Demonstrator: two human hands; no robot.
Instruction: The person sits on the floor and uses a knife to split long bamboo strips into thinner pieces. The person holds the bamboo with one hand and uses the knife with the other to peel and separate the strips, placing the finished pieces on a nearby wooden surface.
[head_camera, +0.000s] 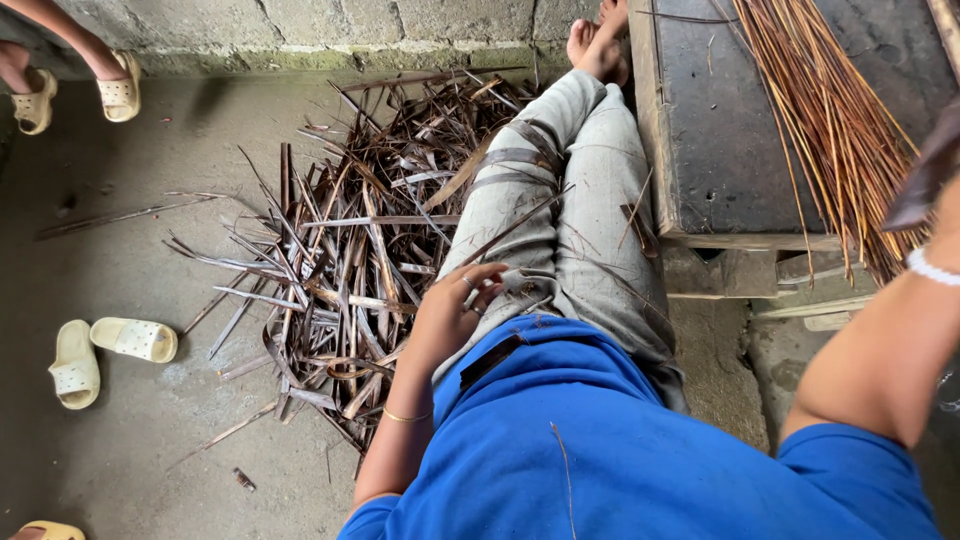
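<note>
The left hand (455, 305) rests on the grey trousers (560, 230), fingers loosely curled, holding nothing — beside a heap of dark leaf strips (350, 240). The right hand is cut off at the frame edge — its grip cannot be told — near a bundle of tan midribs (830, 120).

the heap of leaf strips (360, 250) lies on the floor (130, 440), just left of the seated person's legs (560, 210), and a few strips rest across the legs. left of the heap lies a pair of sandals (105, 350). behind the heap runs a block wall (300, 30). right of the legs stands the tabletop (720, 130), with a bundle of sticks (840, 130) lying on it. the left hand (455, 305) rests on the legs, at the heap's right edge.
</note>
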